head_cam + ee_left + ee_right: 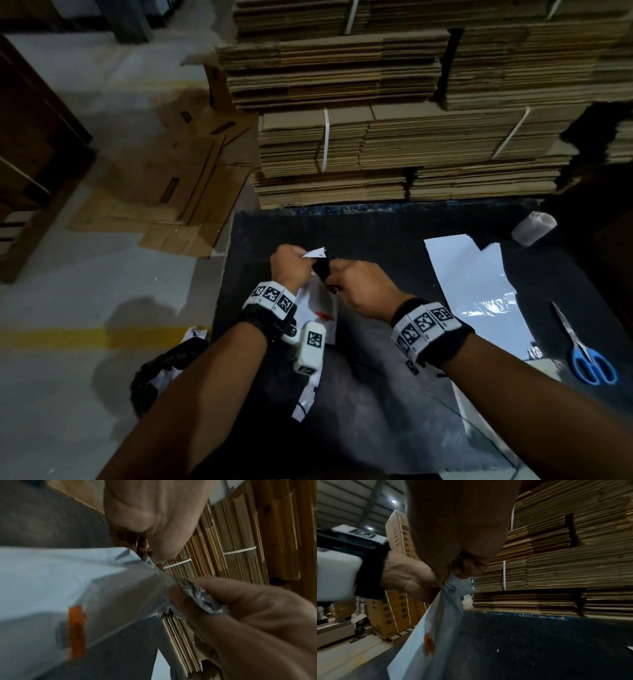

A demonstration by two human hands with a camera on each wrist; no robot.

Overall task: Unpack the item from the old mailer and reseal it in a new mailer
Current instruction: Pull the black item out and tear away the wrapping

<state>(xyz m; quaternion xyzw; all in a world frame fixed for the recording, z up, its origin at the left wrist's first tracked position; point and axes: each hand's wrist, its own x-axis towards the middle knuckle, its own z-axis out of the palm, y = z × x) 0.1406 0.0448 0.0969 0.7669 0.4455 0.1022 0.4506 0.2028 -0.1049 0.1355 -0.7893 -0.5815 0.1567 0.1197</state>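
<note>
Old mailer, frame centre above the dark tabletop: left hand and right hand each pinch its top edge, tearing it open. Item not yet out. New mailer lies flat at right, unfilled, unsealed.

Right hand and left hand pinch white mailer top; grip detail blurred.
</note>
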